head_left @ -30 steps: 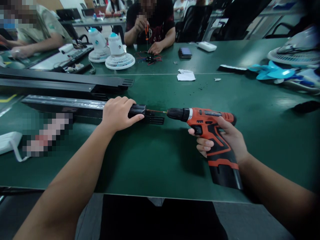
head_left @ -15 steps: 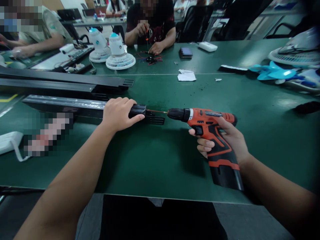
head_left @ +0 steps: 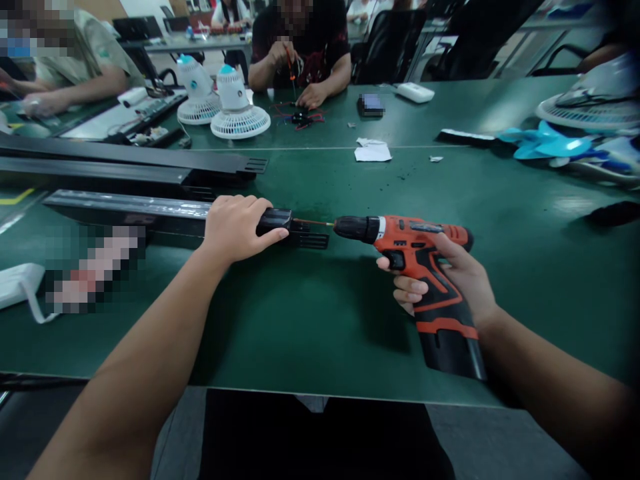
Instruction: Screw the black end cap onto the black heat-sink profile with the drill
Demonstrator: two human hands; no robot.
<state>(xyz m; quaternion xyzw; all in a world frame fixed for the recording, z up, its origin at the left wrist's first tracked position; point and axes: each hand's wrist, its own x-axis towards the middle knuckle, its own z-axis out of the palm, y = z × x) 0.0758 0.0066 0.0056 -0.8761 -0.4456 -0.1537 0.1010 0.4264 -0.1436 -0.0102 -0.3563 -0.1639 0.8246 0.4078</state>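
Observation:
My left hand (head_left: 239,227) is wrapped over the right end of a long black rail (head_left: 150,215) lying on the green table (head_left: 310,313), pressing it down. My right hand (head_left: 450,277) grips the handle of an orange and black cordless drill (head_left: 425,267), index finger by the trigger. The drill's thin bit (head_left: 313,223) points left and meets the rail's slotted end piece (head_left: 310,237).
Two more black rails (head_left: 130,163) lie behind the held one. Two white desk fans (head_left: 235,107) stand farther back, with a paper scrap (head_left: 373,152) mid-table. Fan parts and blue blades (head_left: 545,143) sit at the right. Two people work across the table; a white adapter (head_left: 17,283) lies at the left.

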